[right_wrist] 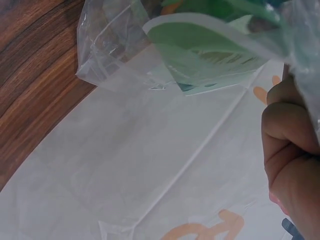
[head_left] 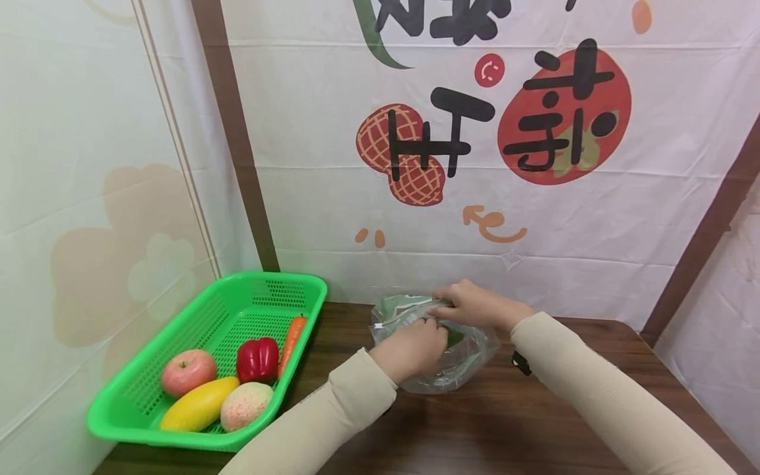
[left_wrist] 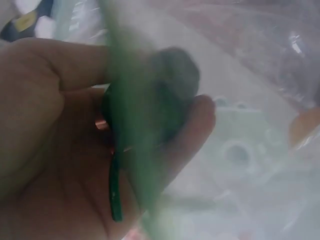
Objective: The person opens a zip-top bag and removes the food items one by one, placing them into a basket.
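A clear zip bag (head_left: pixel 454 376) with a green print stands on the table, its mouth facing up. My right hand (head_left: pixel 477 305) grips the bag's rim at the far right side, curled knuckles showing in the right wrist view. My left hand (head_left: pixel 415 346) reaches into the mouth. Between its thumb and fingers it holds a dark green rounded object (left_wrist: pixel 172 112) with a thin green strip hanging down; its kind cannot be told. The bag's blurred green edge (left_wrist: pixel 132 115) crosses in front of that object and hides part of it.
Left of the bag stands a green plastic basket (head_left: pixel 107 422). In it lie an apple (head_left: pixel 189 373), a red bell pepper (head_left: pixel 258 359), a carrot (head_left: pixel 292 343), a yellow mango-like fruit (head_left: pixel 198 404) and a pale peach-like fruit (head_left: pixel 246 406). A printed curtain (head_left: pixel 320 198) hangs behind the wooden table (head_left: pixel 475 435).
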The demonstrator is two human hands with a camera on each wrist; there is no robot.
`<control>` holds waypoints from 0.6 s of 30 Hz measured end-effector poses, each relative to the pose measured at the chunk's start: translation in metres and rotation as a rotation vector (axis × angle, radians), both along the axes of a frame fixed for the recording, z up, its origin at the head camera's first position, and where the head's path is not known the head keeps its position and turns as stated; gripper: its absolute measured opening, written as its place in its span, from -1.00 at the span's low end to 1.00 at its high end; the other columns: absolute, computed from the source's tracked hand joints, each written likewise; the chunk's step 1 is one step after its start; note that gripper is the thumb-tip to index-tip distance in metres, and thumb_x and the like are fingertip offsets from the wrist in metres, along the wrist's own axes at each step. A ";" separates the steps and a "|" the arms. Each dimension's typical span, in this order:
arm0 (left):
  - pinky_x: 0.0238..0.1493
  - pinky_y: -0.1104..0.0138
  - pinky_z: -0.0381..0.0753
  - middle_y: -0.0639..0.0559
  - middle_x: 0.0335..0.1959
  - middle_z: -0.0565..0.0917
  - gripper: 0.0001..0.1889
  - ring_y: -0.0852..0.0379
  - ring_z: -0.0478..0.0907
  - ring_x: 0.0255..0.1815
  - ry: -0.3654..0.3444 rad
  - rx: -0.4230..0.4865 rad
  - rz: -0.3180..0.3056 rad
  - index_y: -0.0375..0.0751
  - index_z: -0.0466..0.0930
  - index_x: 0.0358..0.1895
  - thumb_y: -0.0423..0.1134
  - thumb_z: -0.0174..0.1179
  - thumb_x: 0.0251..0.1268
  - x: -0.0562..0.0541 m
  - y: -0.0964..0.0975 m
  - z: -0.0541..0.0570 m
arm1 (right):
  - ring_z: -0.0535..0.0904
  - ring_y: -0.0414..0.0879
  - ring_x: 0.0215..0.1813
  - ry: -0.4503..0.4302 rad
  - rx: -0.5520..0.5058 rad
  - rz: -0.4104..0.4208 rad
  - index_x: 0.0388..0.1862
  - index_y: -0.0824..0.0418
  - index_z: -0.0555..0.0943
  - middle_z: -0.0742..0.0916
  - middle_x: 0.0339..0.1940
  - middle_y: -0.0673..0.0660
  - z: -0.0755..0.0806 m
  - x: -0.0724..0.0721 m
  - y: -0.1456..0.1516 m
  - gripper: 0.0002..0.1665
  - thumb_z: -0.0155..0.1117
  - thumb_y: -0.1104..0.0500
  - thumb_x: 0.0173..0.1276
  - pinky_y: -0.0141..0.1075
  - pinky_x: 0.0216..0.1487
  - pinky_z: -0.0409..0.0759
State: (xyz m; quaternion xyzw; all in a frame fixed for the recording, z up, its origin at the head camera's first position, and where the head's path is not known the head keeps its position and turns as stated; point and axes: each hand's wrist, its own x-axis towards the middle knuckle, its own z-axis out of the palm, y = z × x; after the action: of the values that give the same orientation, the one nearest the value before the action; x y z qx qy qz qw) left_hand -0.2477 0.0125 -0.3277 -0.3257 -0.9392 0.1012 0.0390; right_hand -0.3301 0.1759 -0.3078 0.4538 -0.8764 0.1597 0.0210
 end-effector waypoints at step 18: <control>-0.33 0.32 0.60 0.00 -0.25 0.58 -0.87 0.10 0.57 -0.31 0.114 0.086 -0.134 -0.19 0.64 -0.08 -0.26 0.19 0.43 0.040 -0.032 0.044 | 0.39 -0.32 -0.53 -0.008 0.011 -0.014 -0.43 -0.01 0.53 0.49 -0.59 -0.19 -0.001 -0.001 0.000 -0.76 0.21 0.12 0.51 -0.35 -0.39 0.45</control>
State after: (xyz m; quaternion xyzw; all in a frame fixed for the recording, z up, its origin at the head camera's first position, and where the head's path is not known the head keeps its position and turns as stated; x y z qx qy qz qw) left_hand -0.2081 -0.0194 -0.2837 -0.3795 -0.9151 0.0763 0.1130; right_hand -0.3315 0.1761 -0.3090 0.4473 -0.8804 0.1567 0.0163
